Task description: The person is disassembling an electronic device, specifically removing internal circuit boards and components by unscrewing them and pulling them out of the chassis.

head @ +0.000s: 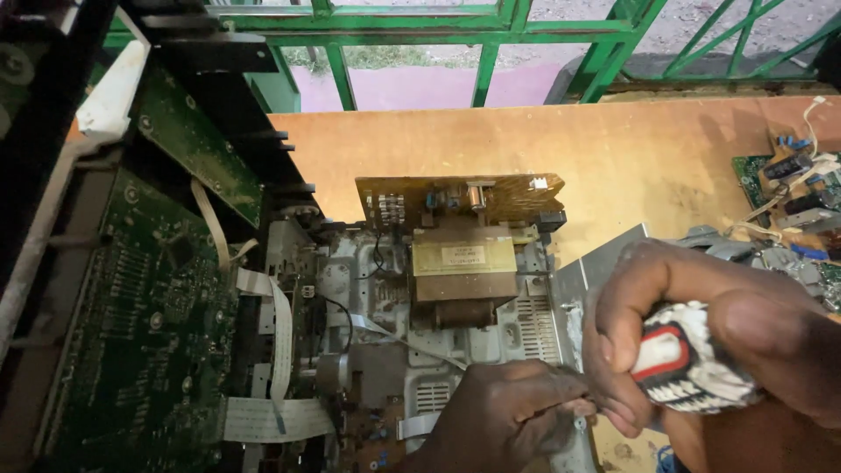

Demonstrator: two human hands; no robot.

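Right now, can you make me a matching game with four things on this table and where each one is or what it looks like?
Things:
1. transformer
2. screwdriver handle
3. large green circuit board
4. flat ribbon cable

Descriptions:
A. white, curving down the opened machine
B. gripped in the right hand
C. far left, standing tilted
D. boxy, with a yellow label, below the brown board

Pairs: 1-D, 2-B, 3-C, 4-A

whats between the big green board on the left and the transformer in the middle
In the head view, white flat ribbon cables and bare grey metal chassis lie between the green circuit board and the transformer.
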